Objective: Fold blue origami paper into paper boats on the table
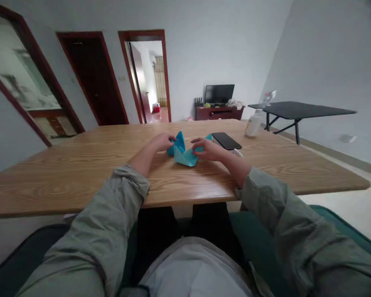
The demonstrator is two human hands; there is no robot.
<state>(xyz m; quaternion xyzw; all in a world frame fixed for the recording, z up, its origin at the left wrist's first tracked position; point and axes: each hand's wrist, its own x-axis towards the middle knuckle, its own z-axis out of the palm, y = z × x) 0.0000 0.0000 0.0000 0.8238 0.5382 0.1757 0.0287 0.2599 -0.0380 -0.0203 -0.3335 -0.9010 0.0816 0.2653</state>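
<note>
**Clearly mid-fold: blue paper gripped from both sides**

The blue paper (185, 156) lies near the middle of the wooden table (80, 165). It is already creased into a small angular form with pointed flaps standing up, so several folds look done. The flaps stand loose and spread rather than pressed flat, so I judge the folding to be partway through.

The left hand (163, 142) closes on the paper's flap at nine o'clock. The right hand (208, 149) curls its fingers over the edge at three o'clock and grips it.

The paper is thin, matte and sharply creased. The table shows glossy oak-like grain. A flat black phone (226, 140) lies at two o'clock of the paper, and a pale plastic bottle (253, 123) stands beyond it. Grey-green sleeves (117, 206) are pushed up at the cuffs.
</note>
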